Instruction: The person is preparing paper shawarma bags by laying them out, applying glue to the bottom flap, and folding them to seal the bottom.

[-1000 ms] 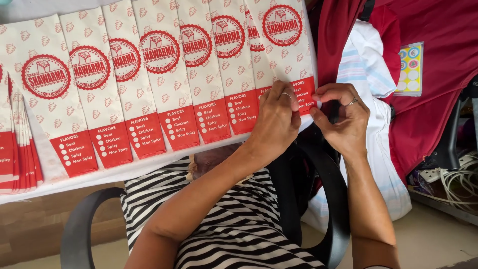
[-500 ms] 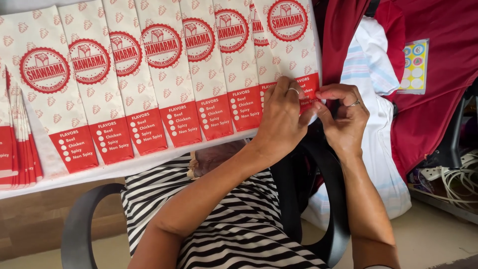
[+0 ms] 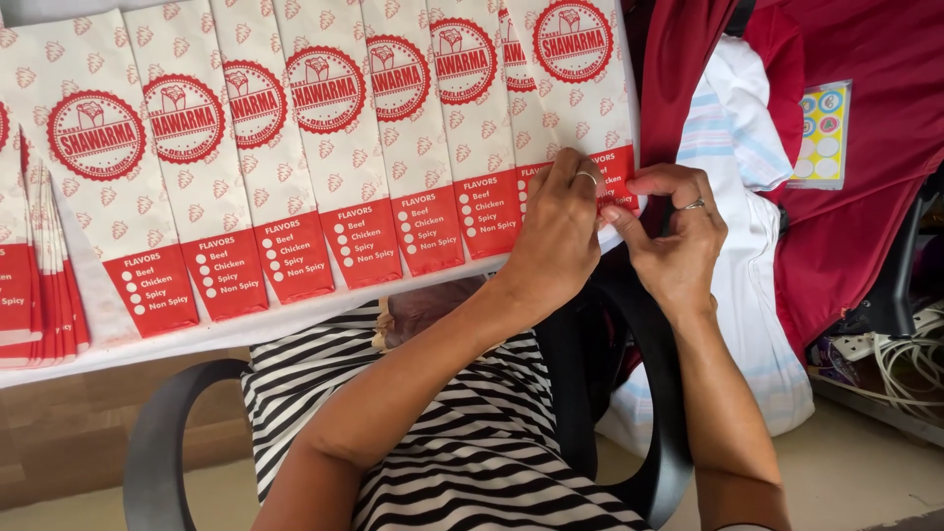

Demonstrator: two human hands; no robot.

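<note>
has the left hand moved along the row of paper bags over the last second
No. The left hand rests on the red bottom edge of the rightmost paper bag, as before; only the camera view shifted slightly.

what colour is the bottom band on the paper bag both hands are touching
Red with white print, on the rightmost paper bag; seen in the head view.

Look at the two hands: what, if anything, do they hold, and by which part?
Both the left hand and right hand pinch the red bottom edge of the rightmost paper bag with their fingers.

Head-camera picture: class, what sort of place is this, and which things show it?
Probably a small food-packaging work spot. A row of printed paper bags overlaps along a table; both hands, left hand and right hand, meet at the end bag; a sticker sheet lies nearby.
</note>
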